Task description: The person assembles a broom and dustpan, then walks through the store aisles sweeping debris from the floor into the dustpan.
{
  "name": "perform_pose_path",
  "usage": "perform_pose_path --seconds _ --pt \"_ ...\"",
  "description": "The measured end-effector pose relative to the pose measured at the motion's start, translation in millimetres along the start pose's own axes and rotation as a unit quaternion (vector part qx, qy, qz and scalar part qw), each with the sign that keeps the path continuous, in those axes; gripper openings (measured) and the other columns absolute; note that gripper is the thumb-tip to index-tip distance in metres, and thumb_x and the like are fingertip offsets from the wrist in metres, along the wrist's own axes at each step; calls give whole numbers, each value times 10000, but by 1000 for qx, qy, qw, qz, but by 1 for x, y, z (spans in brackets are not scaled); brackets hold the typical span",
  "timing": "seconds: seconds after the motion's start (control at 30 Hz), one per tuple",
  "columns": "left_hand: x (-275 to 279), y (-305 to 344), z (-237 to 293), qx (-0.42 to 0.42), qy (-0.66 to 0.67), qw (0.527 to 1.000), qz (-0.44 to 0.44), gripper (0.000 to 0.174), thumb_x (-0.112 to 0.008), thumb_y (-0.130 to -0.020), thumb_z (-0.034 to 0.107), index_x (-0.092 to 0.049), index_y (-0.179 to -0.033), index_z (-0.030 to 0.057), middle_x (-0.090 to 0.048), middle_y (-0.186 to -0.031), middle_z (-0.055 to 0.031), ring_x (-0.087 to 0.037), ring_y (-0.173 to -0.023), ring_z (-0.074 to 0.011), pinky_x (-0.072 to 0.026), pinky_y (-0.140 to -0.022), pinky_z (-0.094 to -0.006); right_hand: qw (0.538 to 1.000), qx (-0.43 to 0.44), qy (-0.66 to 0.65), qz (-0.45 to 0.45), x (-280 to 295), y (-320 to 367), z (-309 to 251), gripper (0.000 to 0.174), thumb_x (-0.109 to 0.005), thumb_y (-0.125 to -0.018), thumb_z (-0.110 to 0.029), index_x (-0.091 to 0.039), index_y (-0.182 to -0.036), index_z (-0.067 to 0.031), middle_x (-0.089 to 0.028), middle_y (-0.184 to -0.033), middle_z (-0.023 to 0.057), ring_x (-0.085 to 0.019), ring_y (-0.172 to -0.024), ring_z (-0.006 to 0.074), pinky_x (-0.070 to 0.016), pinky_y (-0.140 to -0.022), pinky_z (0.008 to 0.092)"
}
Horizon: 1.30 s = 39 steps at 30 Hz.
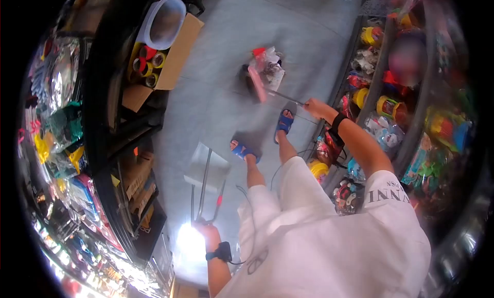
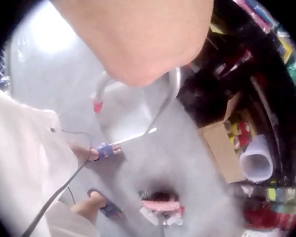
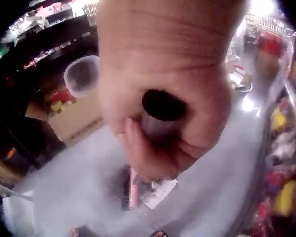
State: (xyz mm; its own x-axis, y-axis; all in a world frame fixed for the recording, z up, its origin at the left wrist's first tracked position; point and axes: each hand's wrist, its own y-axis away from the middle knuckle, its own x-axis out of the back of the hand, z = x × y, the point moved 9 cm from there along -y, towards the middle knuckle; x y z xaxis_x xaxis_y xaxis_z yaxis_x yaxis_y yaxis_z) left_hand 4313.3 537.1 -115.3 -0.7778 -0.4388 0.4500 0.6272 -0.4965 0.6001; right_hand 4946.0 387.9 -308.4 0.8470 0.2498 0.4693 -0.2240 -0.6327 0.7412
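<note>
My right hand (image 1: 320,109) grips the end of a broom handle; its round dark tip (image 3: 164,104) pokes out of the curled fingers in the right wrist view. The broom's pink head (image 1: 257,84) stands on the floor against a small heap of rubbish (image 1: 272,63), with white, clear and red pieces. Low on the left, my left hand (image 1: 207,233) holds the top of a long-handled dustpan by its metal tube frame. The dustpan's pale pan (image 1: 218,167) hangs over the floor beside my left foot. In the left wrist view, the hand (image 2: 143,44) covers the grip.
Shelves of packaged goods (image 1: 64,118) line the left, with an open cardboard box (image 1: 180,53) of tape rolls and a translucent tub (image 1: 152,25). Right-hand racks hold bagged toys (image 1: 391,107). Blue sandals (image 1: 284,122) stand on the grey floor (image 1: 221,66). A cable (image 2: 54,200) hangs by the legs.
</note>
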Motion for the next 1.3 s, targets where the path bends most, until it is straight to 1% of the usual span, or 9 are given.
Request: perform_pose_path --seconds 0.07,0.17,0.3,0.43,0.57,0.67,0.8,1.0,1.3 --pt "-5 -7 -5 -20 7 1000 -1 287 -538 -836 324 -439 -874 58 -451 -819 -55 -468 -724 -160 -426 -655 -296 999 -32 -37 -9 16 11 2 295 -509 -842 -266 -594 -800 14 -617 -733 168 -607 -652 310 -484 -585 398" --pt "-25 -4 11 -181 -207 960 -54 275 -504 -856 325 -440 -864 58 -437 -808 -50 -457 -731 -159 -416 -668 -286 988 -115 -22 -100 32 32 2 296 -509 -827 -253 -587 -825 33 -625 -799 202 -615 -706 329 -487 -600 413" --pt "-38 -15 0 -320 -340 878 -106 275 -469 -877 333 -444 -854 60 -424 -795 -47 -448 -742 -160 -405 -692 -278 985 71 152 -32 23 17 4 228 -525 -798 -191 -604 -846 17 -624 -823 214 -624 -748 334 -492 -594 423" --pt "-36 -52 -27 -257 -178 940 -132 294 -477 -871 359 -457 -858 67 -439 -795 -49 -452 -748 -171 -395 -712 -295 959 127 250 31 53 25 -18 154 -533 -776 -127 -635 -813 -18 -633 -820 195 -629 -769 334 -506 -606 414" --pt "-118 67 -3 -26 -102 988 -111 316 -493 -856 382 -473 -866 66 -459 -801 -45 -450 -735 -177 -385 -701 -314 964 50 257 52 95 19 -9 139 -534 -776 -122 -641 -816 -42 -640 -836 169 -629 -783 326 -514 -634 402" --pt "-144 16 -29 -86 -161 971 -152 448 -404 -886 436 -516 -907 3 -470 -864 -46 -415 -736 -168 -340 -665 -255 939 155 299 71 99 28 7 168 -524 -787 -145 -636 -835 -29 -637 -848 174 -622 -782 341 -504 -656 415" --pt "-208 -17 -40 -159 -205 945 -198 366 -453 -883 357 -512 -815 2 -470 -758 -25 -391 -696 -132 -327 -619 -276 991 20 130 30 151 72 4 228 -503 -823 -196 -603 -821 9 -615 -820 218 -592 -773 390 -470 -681 452" --pt "-316 -17 -56 -273 -353 837 -317 339 -528 -851 303 -522 -782 -29 -523 -685 -63 -459 -640 -140 -387 -593 -324 991 -3 102 89 207 92 -1 225 -501 -853 -227 -590 -854 -20 -605 -810 213 -573 -764 406 -458 -664 461" --pt "-389 58 -68 -259 -394 736 -486 415 -729 -709 249 -527 -959 -13 -591 -855 -128 -565 -775 -201 -461 -657 -334 948 -90 173 252 117 13 27 167 -423 -866 -117 -509 -923 14 -603 -735 227 -610 -728 377 -499 -631 461"
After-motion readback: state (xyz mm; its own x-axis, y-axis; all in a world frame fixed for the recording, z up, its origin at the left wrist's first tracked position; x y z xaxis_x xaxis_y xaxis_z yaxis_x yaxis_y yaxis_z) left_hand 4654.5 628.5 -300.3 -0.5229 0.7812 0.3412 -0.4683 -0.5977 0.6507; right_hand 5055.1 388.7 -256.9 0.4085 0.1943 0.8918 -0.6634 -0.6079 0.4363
